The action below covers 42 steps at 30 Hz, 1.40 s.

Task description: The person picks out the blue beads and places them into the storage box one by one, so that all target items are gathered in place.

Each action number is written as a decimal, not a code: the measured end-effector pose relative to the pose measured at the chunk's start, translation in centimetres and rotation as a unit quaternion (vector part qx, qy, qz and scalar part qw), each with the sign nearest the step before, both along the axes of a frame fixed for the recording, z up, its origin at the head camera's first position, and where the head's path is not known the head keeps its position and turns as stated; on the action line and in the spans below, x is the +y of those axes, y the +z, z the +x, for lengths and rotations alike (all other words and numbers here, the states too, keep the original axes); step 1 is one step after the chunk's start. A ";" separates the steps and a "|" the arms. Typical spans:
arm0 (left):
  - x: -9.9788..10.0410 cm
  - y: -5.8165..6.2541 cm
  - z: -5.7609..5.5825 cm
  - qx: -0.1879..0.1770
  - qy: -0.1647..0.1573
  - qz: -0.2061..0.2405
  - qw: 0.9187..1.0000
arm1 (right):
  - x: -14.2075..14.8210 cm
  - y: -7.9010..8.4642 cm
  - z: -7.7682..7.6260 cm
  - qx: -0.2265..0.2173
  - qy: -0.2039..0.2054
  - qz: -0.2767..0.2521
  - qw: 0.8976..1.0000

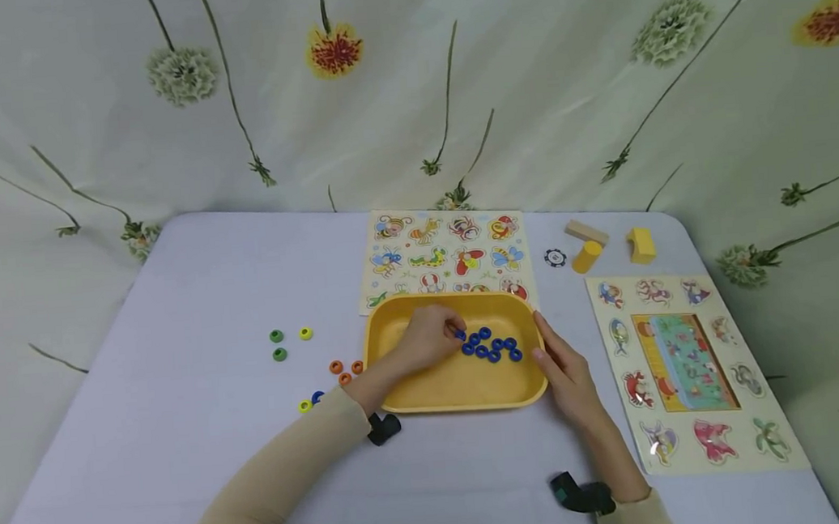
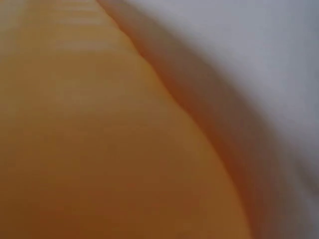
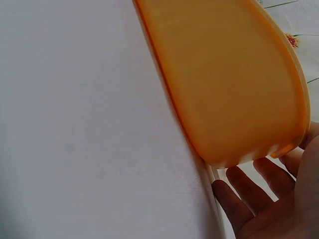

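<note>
A yellow tray [image 1: 465, 390] stands in the middle of the table, with several blue ring-shaped beads [image 1: 494, 356] in its right half. My left hand [image 1: 428, 338] reaches over the tray's left side and pinches a blue bead [image 1: 460, 335] at its fingertips, low over the tray. At the tray's right end my right hand [image 1: 567, 369] grips the rim, thumb on the near side. The right wrist view shows its fingers [image 3: 274, 177] against the outside of the tray [image 3: 224, 84]. Only the blurred tray wall [image 2: 99, 149] fills most of the left wrist view.
Left of the tray lie green beads [image 1: 278, 355], yellow beads [image 1: 306, 333], orange beads [image 1: 336, 367] and a blue bead [image 1: 317, 397]. An insect puzzle board [image 1: 447, 240] lies partly behind the tray. A sea-animal board [image 1: 683, 430], wooden blocks [image 1: 641, 245] and a chip [image 1: 555, 258] are at right.
</note>
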<state>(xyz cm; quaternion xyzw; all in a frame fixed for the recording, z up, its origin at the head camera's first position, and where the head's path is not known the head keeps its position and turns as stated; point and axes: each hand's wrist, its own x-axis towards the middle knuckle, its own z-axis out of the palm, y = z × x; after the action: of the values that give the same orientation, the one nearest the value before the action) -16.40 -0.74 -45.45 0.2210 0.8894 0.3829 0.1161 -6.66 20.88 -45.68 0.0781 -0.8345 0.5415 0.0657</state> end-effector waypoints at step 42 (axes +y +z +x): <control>-19.8 -3.1 10.4 0.074 0.269 0.102 0.955 | 0.8 -2.4 -0.5 0.006 -0.001 -0.015 1.000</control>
<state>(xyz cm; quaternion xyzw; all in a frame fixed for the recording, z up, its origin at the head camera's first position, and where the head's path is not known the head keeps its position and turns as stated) -6.04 -20.53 -48.57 0.0121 0.8781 0.4714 -0.0810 -7.20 21.68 -48.04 0.0791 -0.8257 0.5538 0.0723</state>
